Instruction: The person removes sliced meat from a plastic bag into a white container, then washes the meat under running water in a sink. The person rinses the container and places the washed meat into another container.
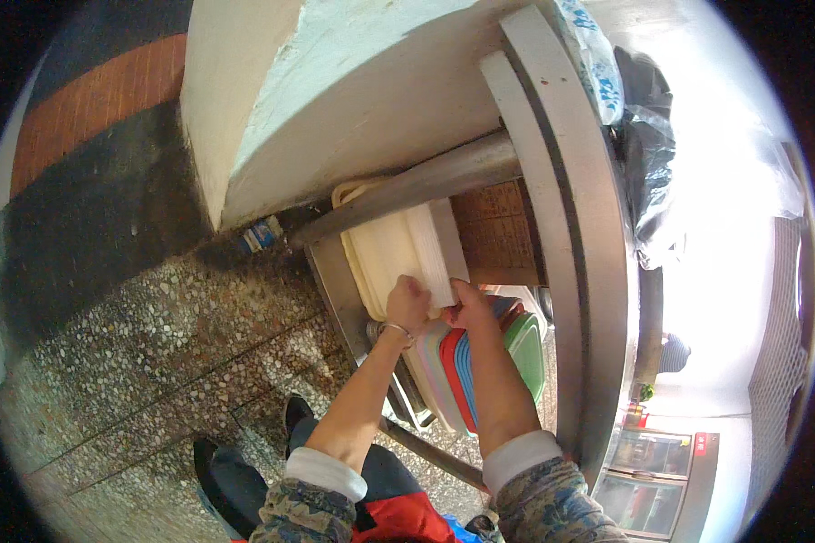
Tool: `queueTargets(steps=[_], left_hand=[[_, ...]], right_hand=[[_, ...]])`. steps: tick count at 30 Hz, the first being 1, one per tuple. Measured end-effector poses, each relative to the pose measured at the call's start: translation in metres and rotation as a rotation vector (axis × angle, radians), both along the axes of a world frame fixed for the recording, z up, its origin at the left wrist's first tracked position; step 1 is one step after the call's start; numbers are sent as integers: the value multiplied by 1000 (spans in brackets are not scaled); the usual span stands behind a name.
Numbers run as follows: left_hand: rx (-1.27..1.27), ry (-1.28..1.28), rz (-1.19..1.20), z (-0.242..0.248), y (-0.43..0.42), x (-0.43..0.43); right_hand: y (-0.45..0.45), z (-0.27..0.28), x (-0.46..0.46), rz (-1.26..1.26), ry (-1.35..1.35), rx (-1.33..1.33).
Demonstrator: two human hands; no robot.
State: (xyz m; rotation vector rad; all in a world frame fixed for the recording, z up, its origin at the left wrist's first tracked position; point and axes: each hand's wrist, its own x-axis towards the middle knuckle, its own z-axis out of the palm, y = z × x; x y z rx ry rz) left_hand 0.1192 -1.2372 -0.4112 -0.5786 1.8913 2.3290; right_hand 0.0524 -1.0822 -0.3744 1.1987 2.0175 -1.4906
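A stack of cream-coloured plastic trays (380, 251) lies on the lower shelf under a metal table. A white ribbed stack (426, 244), its material unclear, rests against the trays. My left hand (409, 303), with a bracelet at the wrist, is curled at the near end of both. At the ribbed stack's near right corner, my right hand (467, 305) has its fingers bent around the edge. Several coloured plastic trays, among them a red one (454, 353) and a green one (526, 349), stand just below my hands, partly hidden by my right forearm.
The table's metal edge (584, 237) runs along the right, and a metal bar (414, 183) crosses above the trays. A brown carton (492, 227) sits behind. A small container (261, 234) lies by the wall's foot. Black plastic bags (648, 149) rest on the tabletop. Another person (674, 354) is far off.
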Motion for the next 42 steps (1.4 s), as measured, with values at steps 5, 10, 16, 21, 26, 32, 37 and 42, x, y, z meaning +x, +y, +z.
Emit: queueTargets(steps=[5,10,16,21,26,32,37,42], left_hand=[[-18,36,45,-5,1,5],[88,119,19,-14,-2,3],[94,46,-51,-9,-16,14],[98,-26,-69,2,-24,30],[-9,-63,-23,-4,-31,29],[-115,-159,99,-2,-50,33],[-417,-238,112,5,-76,43],[-546,-227,-76,-6,-87,50]], right_hand=[[13,-10,-6,-40,-78,-61],[12,-4,-1,-85,-2,-152],[-5,14,3,-346,-152,-320],[-16,31,14,-319,-160,-274],[-37,45,18,-359,-86,-284],[-25,77,20,-446,257,-271],[11,99,49,-547,449,-286],[18,103,81,-642,560,-519]])
